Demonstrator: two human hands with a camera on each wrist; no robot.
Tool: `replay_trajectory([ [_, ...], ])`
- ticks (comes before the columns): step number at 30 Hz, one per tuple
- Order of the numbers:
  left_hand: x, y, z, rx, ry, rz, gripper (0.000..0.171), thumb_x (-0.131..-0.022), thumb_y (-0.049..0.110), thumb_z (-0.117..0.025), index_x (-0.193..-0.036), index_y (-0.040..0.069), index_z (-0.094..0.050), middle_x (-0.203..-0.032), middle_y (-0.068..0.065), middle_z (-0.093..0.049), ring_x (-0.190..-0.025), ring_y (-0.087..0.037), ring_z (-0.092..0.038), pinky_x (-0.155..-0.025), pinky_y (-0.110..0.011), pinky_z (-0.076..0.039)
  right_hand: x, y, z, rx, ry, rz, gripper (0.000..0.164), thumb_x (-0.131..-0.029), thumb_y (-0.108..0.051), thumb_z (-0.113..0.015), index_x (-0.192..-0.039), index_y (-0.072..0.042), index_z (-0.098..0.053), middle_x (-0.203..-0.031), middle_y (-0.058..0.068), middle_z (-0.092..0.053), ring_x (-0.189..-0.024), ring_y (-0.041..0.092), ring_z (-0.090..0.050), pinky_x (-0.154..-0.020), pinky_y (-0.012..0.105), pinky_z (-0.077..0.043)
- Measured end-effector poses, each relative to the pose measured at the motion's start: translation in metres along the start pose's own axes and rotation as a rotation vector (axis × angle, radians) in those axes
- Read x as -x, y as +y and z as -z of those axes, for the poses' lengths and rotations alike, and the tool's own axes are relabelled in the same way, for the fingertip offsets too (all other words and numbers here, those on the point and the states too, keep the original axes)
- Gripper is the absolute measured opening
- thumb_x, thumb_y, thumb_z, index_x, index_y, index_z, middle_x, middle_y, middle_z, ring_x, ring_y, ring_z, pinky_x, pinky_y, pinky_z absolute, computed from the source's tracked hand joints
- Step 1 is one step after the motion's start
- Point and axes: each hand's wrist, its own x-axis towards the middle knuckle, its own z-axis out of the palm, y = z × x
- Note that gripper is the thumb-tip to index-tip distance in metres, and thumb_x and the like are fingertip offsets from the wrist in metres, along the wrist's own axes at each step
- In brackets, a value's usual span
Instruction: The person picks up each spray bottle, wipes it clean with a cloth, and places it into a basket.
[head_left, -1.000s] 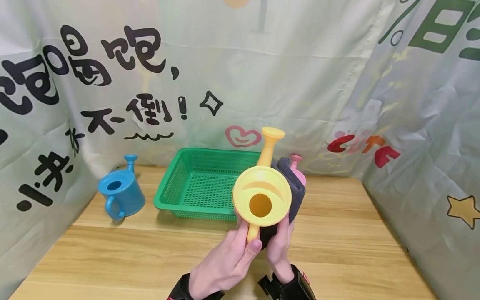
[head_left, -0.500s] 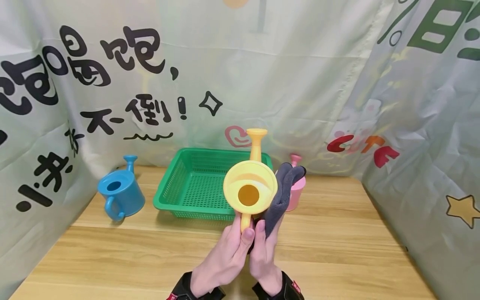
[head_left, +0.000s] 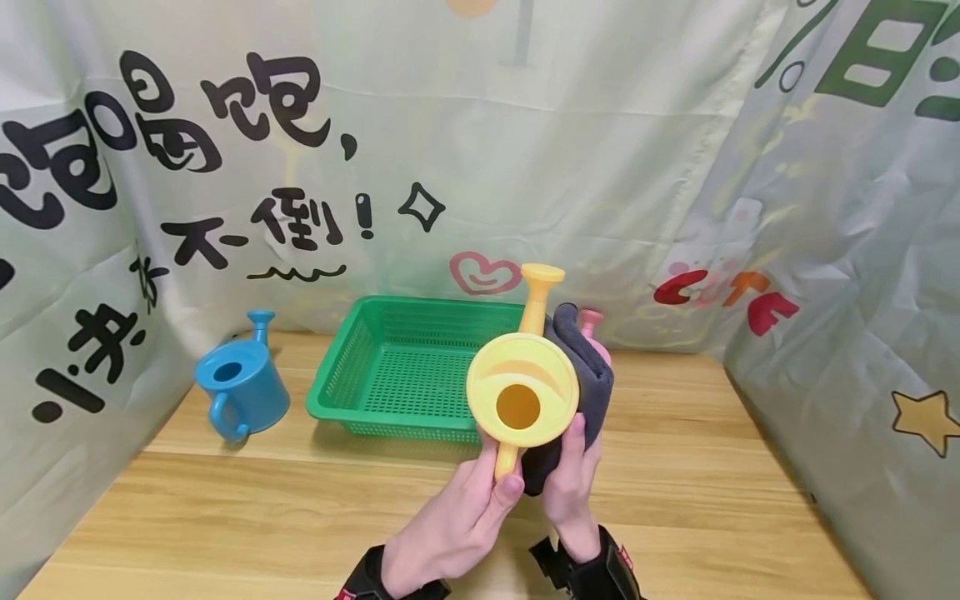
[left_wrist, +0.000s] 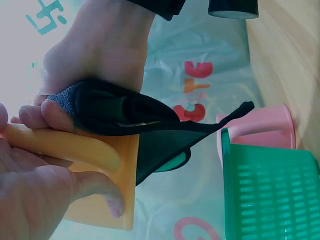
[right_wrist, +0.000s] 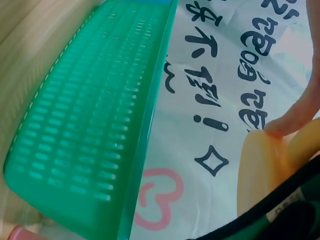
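My left hand (head_left: pixel 459 523) grips the handle of a yellow toy watering can (head_left: pixel 483 354) and holds it above the table, spout pointing away. Its top opening faces the head camera. Against the can's right side, my right hand (head_left: pixel 572 493) holds a folded dark grey cloth (head_left: pixel 596 385). In the left wrist view the cloth (left_wrist: pixel 125 107) shows black edging and a small label, and the left thumb lies along the can's yellow wall (left_wrist: pixel 127 185). The right wrist view catches only part of the can (right_wrist: pixel 257 170). Some right-hand fingers are hidden behind the cloth.
A green perforated basket (head_left: pixel 341 412) stands behind the hands. To its left is a blue watering can (head_left: pixel 258 392). A pink watering can (head_left: pixel 592 321) stands on the right, mostly hidden by the cloth. Printed fabric (head_left: pixel 600 167) surrounds the wooden table (head_left: pixel 300 508).
The yellow can shifted left, then came back right. My right hand and the cloth drew nearer and down along the can, then moved up and right again, covering the pink can.
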Motion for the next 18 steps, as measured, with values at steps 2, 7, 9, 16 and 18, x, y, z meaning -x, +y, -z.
replay_trajectory([
  [2, 0.000, -0.001, -0.001, 0.020, 0.002, 0.010, 0.031, -0.110, 0.015, -0.036, -0.136, 0.000, -0.031, -0.077, 0.000, -0.045, -0.069, 0.002, -0.040, -0.065, -0.006, -0.041, 0.002, 0.000, -0.001, 0.027, 0.023, -0.008, 0.042, -0.108, -0.012, -0.028, -0.145, 0.004, -0.041, -0.132, -0.002, -0.060, -0.122, 0.010, -0.056, -0.111, 0.022, -0.041],
  [7, 0.000, -0.003, 0.001, 0.081, 0.045, 0.017, 0.021, -0.109, 0.010, -0.037, -0.128, 0.002, -0.038, -0.075, -0.002, -0.046, -0.068, 0.003, -0.041, -0.060, -0.009, -0.042, 0.012, 0.006, -0.012, 0.108, -0.003, 0.143, 0.053, -0.104, -0.003, -0.030, -0.154, 0.010, -0.020, -0.155, 0.008, -0.044, -0.141, 0.016, -0.044, -0.122, 0.024, -0.028],
  [9, 0.000, -0.003, 0.003, 0.106, 0.061, 0.013, 0.019, -0.108, 0.008, -0.037, -0.127, 0.002, -0.038, -0.074, -0.002, -0.045, -0.069, 0.003, -0.041, -0.060, -0.010, -0.042, 0.015, 0.010, -0.016, 0.138, -0.033, 0.210, 0.058, -0.103, -0.004, -0.034, -0.154, 0.013, -0.012, -0.159, 0.013, -0.037, -0.145, 0.020, -0.039, -0.124, 0.027, -0.024],
  [16, -0.002, -0.002, 0.009, 0.137, 0.064, -0.018, 0.012, -0.108, 0.004, -0.037, -0.119, 0.001, -0.040, -0.076, -0.003, -0.045, -0.070, 0.001, -0.042, -0.061, -0.011, -0.043, 0.017, 0.023, -0.013, 0.172, -0.067, 0.248, 0.055, -0.104, -0.009, -0.037, -0.149, 0.016, -0.018, -0.154, 0.006, -0.044, -0.140, 0.016, -0.044, -0.123, 0.027, -0.028],
  [18, -0.001, -0.002, 0.010, 0.101, 0.054, -0.018, 0.015, -0.108, 0.007, -0.037, -0.122, 0.001, -0.039, -0.076, -0.002, -0.045, -0.069, 0.001, -0.042, -0.061, -0.010, -0.042, 0.016, 0.023, -0.009, 0.169, -0.049, 0.168, 0.045, -0.105, -0.006, -0.034, -0.147, 0.009, -0.033, -0.143, -0.003, -0.052, -0.131, 0.010, -0.050, -0.117, 0.023, -0.034],
])
